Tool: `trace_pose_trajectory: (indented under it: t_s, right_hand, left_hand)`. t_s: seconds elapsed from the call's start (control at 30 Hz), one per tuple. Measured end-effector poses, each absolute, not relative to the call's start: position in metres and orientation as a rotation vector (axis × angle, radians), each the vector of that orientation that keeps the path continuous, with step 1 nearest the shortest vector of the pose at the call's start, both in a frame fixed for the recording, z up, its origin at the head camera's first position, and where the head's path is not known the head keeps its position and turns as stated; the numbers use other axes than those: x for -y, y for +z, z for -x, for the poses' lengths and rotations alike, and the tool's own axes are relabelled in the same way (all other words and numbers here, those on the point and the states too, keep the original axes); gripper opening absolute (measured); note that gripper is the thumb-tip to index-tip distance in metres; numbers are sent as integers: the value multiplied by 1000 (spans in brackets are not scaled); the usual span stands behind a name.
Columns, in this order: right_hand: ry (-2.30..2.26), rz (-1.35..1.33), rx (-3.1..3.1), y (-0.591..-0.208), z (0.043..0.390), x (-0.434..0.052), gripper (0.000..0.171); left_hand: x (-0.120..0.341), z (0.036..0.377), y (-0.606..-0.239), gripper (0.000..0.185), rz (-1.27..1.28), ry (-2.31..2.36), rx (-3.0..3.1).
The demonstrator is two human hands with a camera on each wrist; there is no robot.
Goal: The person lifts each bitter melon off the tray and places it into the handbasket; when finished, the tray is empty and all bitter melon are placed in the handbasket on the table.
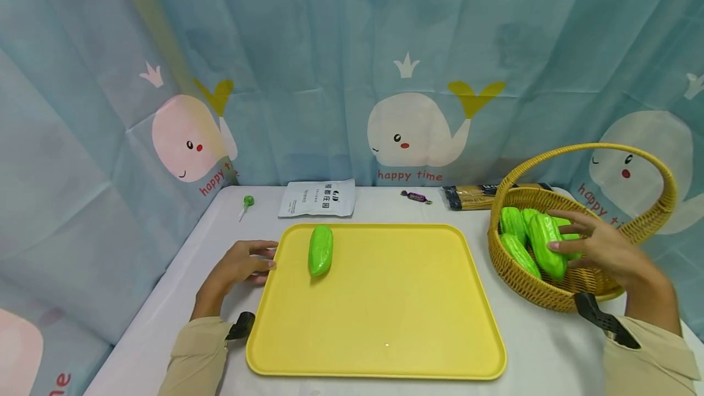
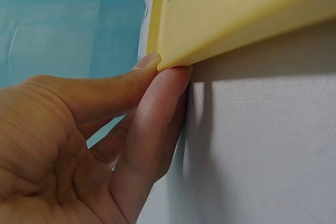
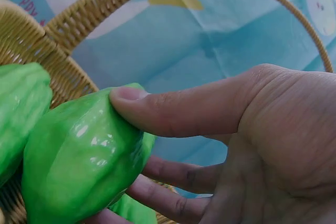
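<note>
while the head view shows the right hand (image 1: 602, 249) lifting a glossy green ridged gourd (image 1: 547, 244) from the woven wicker basket (image 1: 528, 283), keep thumb and fingers wrapped firmly. left wrist view: left hand (image 2: 89, 145) pinches the yellow plastic tray (image 2: 236, 14) corner on the tabletop, steadying it. right wrist view: thumb (image 3: 178, 111) atop the gourd, fingers beneath.

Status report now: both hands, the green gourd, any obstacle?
Right hand grips a green gourd over the basket. Left hand pinches the yellow tray at its edge. One gourd on the tray. Tray middle bare, nothing in the way.
</note>
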State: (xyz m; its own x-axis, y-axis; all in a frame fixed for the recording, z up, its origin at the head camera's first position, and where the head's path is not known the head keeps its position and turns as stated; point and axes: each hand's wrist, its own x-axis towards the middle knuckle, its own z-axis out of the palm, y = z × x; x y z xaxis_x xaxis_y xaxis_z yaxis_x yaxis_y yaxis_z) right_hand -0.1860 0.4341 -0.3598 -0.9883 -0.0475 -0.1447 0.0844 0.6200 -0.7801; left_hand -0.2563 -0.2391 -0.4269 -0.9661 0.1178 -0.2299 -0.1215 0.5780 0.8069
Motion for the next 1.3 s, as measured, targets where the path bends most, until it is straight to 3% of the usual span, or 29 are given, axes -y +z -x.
trace_pose_trajectory:
  t_s: [0.73, 1.3]
  right_hand:
    - [-1277, -50, -2652, -371, 189, -440, 86]
    - [-1265, -38, -2828, -342, 187, -410, 77]
  left_hand:
    - [239, 257, -426, 55, 17, 1367, -2516]
    - [239, 256, -426, 55, 12, 1372, -2525]
